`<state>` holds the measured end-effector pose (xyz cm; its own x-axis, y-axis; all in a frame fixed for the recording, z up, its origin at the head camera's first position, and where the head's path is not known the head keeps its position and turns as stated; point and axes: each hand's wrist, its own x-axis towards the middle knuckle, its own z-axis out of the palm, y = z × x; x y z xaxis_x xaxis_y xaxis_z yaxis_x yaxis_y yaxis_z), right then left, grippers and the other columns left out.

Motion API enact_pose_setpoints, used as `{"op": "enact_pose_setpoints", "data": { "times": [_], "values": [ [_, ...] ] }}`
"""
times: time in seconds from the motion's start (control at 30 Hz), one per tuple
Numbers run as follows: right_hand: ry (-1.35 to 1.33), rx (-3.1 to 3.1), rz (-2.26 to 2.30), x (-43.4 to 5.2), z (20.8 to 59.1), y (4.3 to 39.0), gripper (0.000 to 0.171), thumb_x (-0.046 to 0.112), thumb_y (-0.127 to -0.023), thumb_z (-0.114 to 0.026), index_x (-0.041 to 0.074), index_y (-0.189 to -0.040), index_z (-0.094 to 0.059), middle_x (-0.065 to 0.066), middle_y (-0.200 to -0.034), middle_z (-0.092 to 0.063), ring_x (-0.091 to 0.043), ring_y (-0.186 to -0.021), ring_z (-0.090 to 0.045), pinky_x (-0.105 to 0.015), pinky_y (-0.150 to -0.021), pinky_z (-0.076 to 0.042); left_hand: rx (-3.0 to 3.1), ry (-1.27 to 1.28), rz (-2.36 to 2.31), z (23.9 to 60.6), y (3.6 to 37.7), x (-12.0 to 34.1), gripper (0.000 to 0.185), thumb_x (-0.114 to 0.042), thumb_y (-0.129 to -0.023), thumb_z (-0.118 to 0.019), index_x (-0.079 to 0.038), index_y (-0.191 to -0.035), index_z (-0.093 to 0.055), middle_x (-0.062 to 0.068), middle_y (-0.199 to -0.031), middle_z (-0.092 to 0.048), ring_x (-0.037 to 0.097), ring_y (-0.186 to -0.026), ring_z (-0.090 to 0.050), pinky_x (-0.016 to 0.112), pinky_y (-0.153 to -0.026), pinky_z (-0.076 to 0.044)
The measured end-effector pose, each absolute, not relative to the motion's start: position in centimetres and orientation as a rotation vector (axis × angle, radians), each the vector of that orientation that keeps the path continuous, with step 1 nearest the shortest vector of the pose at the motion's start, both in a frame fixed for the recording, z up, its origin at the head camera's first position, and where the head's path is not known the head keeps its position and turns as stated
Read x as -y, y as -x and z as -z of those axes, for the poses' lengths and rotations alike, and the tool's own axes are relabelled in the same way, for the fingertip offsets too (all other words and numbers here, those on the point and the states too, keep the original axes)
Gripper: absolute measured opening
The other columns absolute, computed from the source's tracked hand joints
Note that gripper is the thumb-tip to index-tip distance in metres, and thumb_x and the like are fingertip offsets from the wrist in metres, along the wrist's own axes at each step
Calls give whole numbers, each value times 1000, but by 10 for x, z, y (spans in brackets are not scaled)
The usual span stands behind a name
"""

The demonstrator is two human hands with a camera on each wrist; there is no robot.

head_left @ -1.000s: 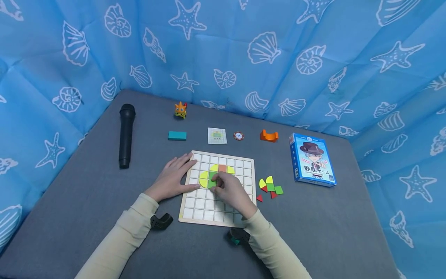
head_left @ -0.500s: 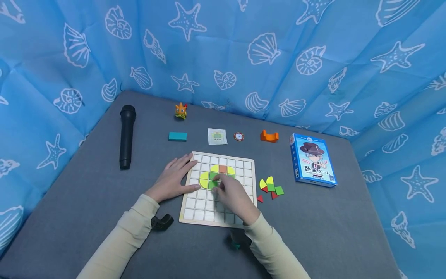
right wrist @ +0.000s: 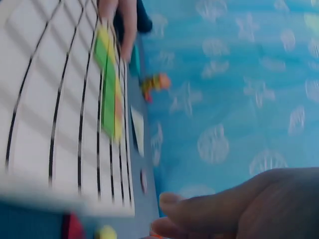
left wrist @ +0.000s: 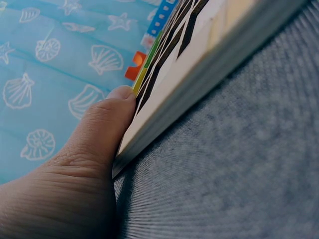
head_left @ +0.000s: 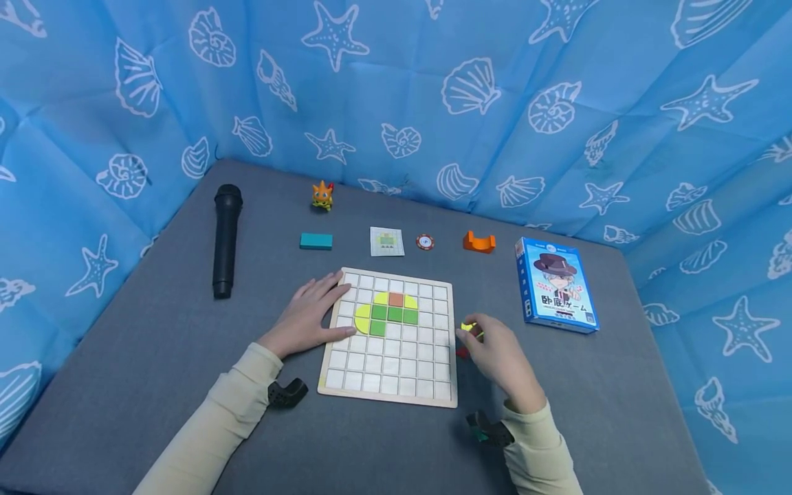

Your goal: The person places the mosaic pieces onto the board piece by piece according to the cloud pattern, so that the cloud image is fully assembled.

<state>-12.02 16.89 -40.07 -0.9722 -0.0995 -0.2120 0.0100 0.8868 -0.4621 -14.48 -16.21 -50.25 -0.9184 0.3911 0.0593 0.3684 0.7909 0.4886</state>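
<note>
A white gridded board (head_left: pixel 390 382) lies flat on the table. My left hand (head_left: pixel 309 317) rests with spread fingers over its left edge; the left wrist view shows that thumb (left wrist: pixel 107 122) against the board's side. On the grid are several green square tiles (head_left: pixel 394 314), several yellow rounded tiles (head_left: pixel 361 320) and a brown square tile (head_left: pixel 396 299). My right hand (head_left: pixel 500 354) is just right of the board, over the loose tiles, fingers bent with a gap between thumb and forefinger. A yellow tile (head_left: pixel 467 327) and a red tile (head_left: pixel 462 353) peek out; the hand hides the others.
Behind the board lie a teal block (head_left: pixel 316 241), a printed pattern card (head_left: pixel 386 242), a round chip (head_left: pixel 425 241) and an orange arch block (head_left: pixel 479 242). A black microphone (head_left: pixel 226 240) is left, a small figurine (head_left: pixel 322 196) farther back, a blue game box (head_left: pixel 557 284) right.
My right hand has left the green tile on the grid and moved right to the loose tiles. Green tiles it covered now show. My left hand stays put.
</note>
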Motion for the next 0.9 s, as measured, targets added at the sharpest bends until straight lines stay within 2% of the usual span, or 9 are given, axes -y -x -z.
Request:
{"op": "enact_pose_setpoints", "data": {
  "times": [0.17,0.37,0.6,0.9],
  "values": [
    [4,-2844,639,-210,404,124,29,12,-95,-58,-4,-119,-59,-18,-99,-61,-25,-80,-56,-36,-62,-48,-2938,-622,-792,502,145,162,88,-68,-83,-57,-19,-151,-32,3,-161,-14,23,-147,-16,47,-119,-12],
    [-83,-2775,607,-240,415,128,34,15,-94,-59,-5,-122,-57,-20,-102,-61,-26,-84,-56,-38,-64,-48,-2934,-627,-792,502,144,162,87,-68,-83,-57,-18,-151,-32,4,-161,-16,24,-147,-16,48,-119,-12],
    [-90,-2782,638,-239,428,131,36,12,-90,-65,-8,-119,-56,-20,-99,-59,-27,-83,-53,-41,-68,-46,-2940,-636,-778,501,144,162,87,-67,-83,-58,-19,-151,-33,5,-161,-16,25,-147,-17,48,-119,-12],
    [-125,-2799,665,-232,433,131,33,8,-90,-64,-8,-117,-54,-21,-98,-58,-28,-83,-54,-40,-68,-46,-2937,-639,-779,502,144,162,88,-67,-83,-58,-19,-151,-32,5,-161,-16,24,-147,-17,48,-119,-11]
  ]
}}
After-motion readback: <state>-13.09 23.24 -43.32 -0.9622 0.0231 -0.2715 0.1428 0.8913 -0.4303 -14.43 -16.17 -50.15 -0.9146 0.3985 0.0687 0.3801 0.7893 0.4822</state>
